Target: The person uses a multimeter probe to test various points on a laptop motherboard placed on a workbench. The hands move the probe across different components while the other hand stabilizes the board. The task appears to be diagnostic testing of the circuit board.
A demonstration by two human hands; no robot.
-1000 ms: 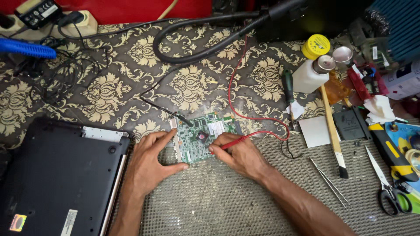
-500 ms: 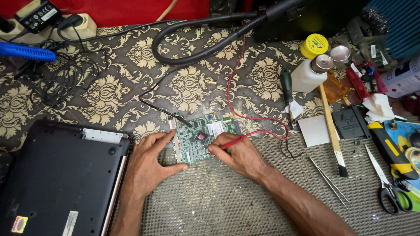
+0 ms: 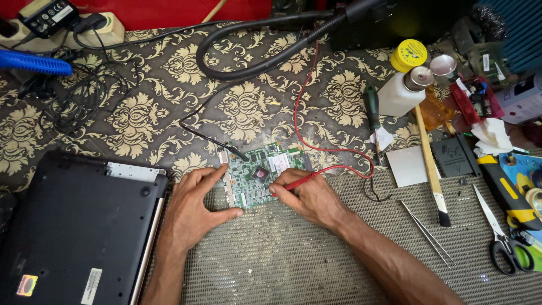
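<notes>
A small green circuit board (image 3: 261, 173) lies where the patterned cloth meets a grey woven mat. My left hand (image 3: 195, 208) rests flat at the board's left edge, thumb and forefinger bracing it. My right hand (image 3: 307, 195) pinches a red test probe (image 3: 299, 181), its tip touching the board near a dark square chip. The probe's red wire (image 3: 316, 149) loops away up the table. A black probe (image 3: 217, 142) lies with its tip on the board's upper left corner, held by neither hand.
A black laptop base (image 3: 73, 226) sits at the left. Right of the board lie a brush (image 3: 432, 169), tweezers (image 3: 426, 231), scissors (image 3: 502, 240), a screwdriver (image 3: 371, 110), a white bottle (image 3: 402, 93) and a yellow-lidded tin (image 3: 409, 55). A thick black hose (image 3: 271, 51) curves across the back.
</notes>
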